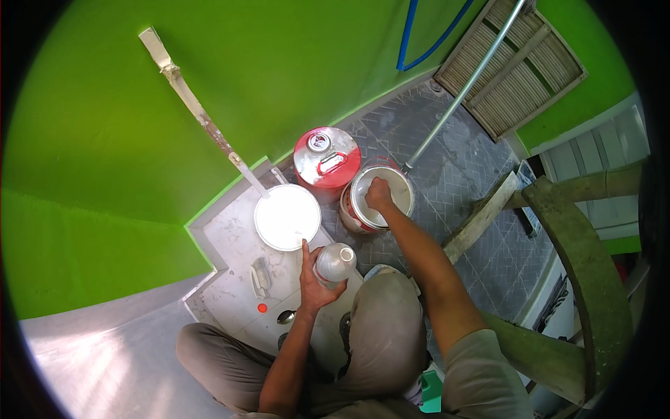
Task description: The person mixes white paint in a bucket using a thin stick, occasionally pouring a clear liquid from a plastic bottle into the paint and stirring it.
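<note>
My left hand (315,285) is wrapped round a clear plastic bottle (335,264), its uncapped mouth tilted up toward me. Over the open mouth of a red and white metal can (359,218), my right hand (379,193) is closed like a fist. Whatever it grips, if anything, is hidden. Just left of the bottle is a bright white round top (287,218), too glaring to tell whether it is a lid or a full pail. A paint-stained wooden stick (209,126) leans at the green wall, its lower end meeting that top's rim.
Behind the can stands a red metal drum (326,157) with a handle. A red cap (262,308), a spoon (286,317) and a pale, long object (260,278) lie on the white ledge. A metal pole (460,91) slants behind; wooden beams (579,265) crowd the right.
</note>
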Demonstrator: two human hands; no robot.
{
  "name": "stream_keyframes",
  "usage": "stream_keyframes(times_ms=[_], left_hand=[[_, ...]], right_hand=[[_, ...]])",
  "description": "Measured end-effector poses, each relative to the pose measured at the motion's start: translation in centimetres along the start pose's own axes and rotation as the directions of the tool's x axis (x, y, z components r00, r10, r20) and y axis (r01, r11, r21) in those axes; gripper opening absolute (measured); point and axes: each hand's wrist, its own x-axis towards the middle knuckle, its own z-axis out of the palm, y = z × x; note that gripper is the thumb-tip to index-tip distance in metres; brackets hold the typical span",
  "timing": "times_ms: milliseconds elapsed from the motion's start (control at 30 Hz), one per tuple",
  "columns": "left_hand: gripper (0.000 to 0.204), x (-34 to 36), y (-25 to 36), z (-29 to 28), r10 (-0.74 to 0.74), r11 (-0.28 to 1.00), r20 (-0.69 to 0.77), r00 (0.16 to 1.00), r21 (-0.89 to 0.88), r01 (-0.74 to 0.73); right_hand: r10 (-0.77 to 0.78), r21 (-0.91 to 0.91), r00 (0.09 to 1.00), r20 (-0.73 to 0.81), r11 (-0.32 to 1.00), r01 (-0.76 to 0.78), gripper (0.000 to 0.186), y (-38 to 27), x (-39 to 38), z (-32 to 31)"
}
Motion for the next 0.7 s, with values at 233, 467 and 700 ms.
stream_keyframes(times_ms=[233, 467, 700], left_hand=[[0.133, 0.0, -0.3, 0.4, 0.012, 1.0, -0.003, 1.0, 0.003, -0.012], [0.136, -1.0, -1.7, 0.4, -0.032, 0.999, -0.028, 0.999, 0.032, 0.033], [0.141, -1.4, -1.5, 0.2, -0.066, 0.994, -0.022, 0.998, 0.087, 0.068]], right_hand=[[-0.098, 0.027, 0.957, -0.275, 0.994, 0.109, 0.013, 1.4, 0.6, 0.9], [-0.403, -0.08, 0.809, -0.429, 0.909, 0.41, 0.016, 2.5, -0.3, 0.5], [-0.419, 0.013, 0.874, -0.247, 0.9, 0.435, 0.016, 3.2, -1.5, -2.4]])
